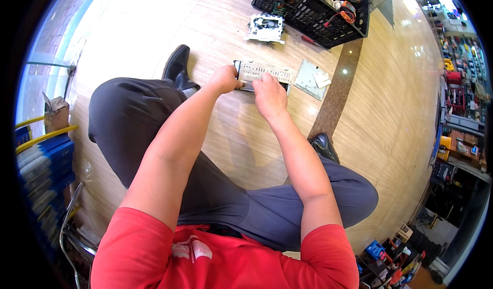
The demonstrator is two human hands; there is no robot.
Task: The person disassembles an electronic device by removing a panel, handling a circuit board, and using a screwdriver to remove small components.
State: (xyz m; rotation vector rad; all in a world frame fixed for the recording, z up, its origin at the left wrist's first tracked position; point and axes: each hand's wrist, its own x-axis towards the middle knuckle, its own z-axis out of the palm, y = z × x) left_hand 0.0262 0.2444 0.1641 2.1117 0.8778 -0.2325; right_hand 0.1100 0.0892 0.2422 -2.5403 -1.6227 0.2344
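Observation:
On the floor ahead of me lies a flat rectangular device panel (251, 69) with a beige board full of small marks or holes and dark ends. My left hand (224, 80) is closed around its left end, thumb at the near corner. Over its near edge, right of the middle, my right hand (270, 95) has its fingers bent and pressed together. Whatever those fingers hold, if anything, is hidden. Just right of the panel lies a thin grey metal plate (308, 78) with a small white piece (322, 78) on it. Beyond the panel sits a silver metal mechanism (265, 28) with dark parts.
A black plastic crate (328, 30) of tools stands at the far right, with a red-handled screwdriver (310, 41) beside it. My shoes (177, 65) flank the work. Blue stacked boxes (49, 166) are at left; shelves of goods (457, 89) line the right.

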